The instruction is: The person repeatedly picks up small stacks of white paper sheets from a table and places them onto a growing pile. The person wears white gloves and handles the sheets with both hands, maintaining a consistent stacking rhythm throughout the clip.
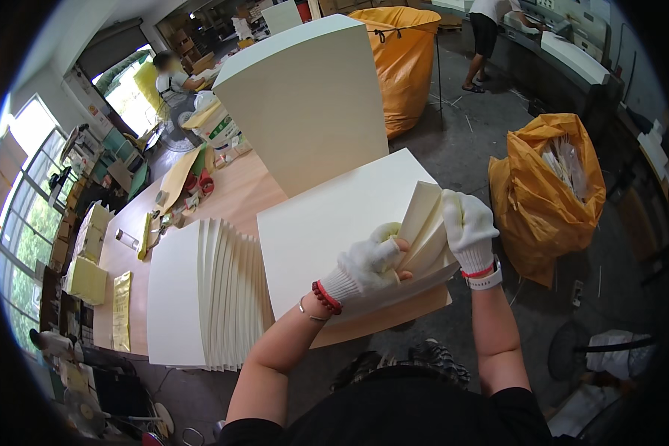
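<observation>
From left to right, with the clock centred on the view: at eight o'clock, a yellow packet lies on the wooden bench, and beside it white sheets stand fanned in overlapping layers. At twelve o'clock rises a tall block of pale sheets. Near the centre is a broad white stack; over its right-hand end are the curled sheets, bent up in a fold. The gloved left hand, toward five o'clock, is closed on their near side, fingertips bare; the gloved right hand, at three, is closed around their right edge. Beyond it stands an orange bag. Working this bend well likely calls for an even, firm grip, a smooth curve without creases, and edges kept aligned.
</observation>
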{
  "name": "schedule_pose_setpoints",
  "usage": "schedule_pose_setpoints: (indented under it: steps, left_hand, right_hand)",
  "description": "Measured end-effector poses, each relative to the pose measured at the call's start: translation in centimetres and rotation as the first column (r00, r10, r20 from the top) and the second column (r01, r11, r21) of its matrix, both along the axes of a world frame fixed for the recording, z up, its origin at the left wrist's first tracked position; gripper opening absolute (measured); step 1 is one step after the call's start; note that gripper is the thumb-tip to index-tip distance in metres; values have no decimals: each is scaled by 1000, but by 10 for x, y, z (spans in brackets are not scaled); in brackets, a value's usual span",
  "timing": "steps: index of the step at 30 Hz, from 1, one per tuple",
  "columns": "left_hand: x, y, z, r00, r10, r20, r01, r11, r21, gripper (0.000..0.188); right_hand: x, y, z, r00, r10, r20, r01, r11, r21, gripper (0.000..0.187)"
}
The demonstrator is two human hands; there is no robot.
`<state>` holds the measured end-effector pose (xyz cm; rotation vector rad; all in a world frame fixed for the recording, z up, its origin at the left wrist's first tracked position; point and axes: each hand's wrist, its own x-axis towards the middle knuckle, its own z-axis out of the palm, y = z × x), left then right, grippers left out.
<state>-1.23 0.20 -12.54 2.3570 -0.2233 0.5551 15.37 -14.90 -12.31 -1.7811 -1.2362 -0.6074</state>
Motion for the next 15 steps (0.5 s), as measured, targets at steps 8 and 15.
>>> schedule_pose_setpoints:
  steps: [8,15]
  left_hand:
    - [-1,4,0,1000,-8,-9,8,998,65,49]
    - [6,-2,3,995,95,-40,-79,952,296,38]
  right_hand:
    - [0,-4,4,989,36,142,-49,995,91,10]
    - [6,-10,-8,929,28,369,-47,998,41,37]
